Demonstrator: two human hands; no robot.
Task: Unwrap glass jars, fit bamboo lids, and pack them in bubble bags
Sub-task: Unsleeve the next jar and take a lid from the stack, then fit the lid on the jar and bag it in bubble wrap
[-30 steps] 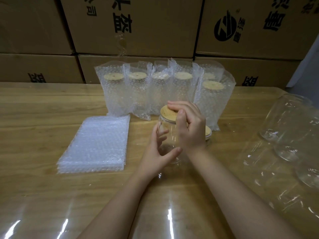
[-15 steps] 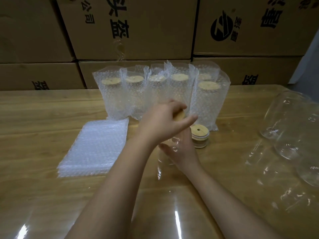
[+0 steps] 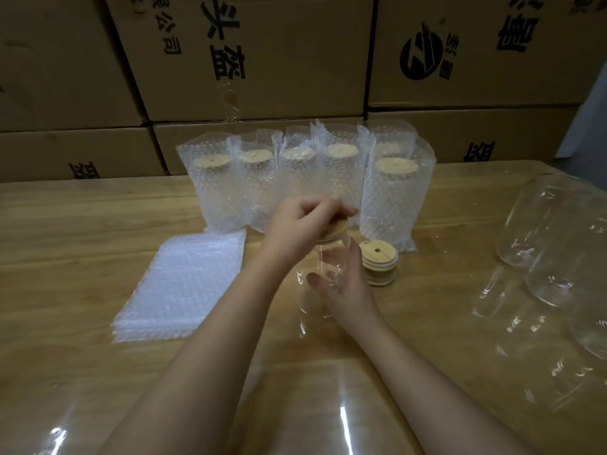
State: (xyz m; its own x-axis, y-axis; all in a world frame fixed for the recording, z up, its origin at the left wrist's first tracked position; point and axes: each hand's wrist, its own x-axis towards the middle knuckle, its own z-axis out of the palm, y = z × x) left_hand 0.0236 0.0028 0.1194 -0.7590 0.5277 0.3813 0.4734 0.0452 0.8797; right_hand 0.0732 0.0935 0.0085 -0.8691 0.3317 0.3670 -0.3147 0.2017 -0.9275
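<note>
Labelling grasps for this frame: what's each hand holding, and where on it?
Right hand grips the jar around its side wall. Left hand lies on top of the bamboo lid at the jar's mouth.

tan bamboo lid (image 3: 335,229); brown cartons (image 3: 249,57)

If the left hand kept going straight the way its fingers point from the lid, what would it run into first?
The left hand lies on the bamboo lid, fingers aimed right and slightly away. First in line is probably the nearest bagged jar, though depth is hard to judge and the fingers might pass in front.
</note>
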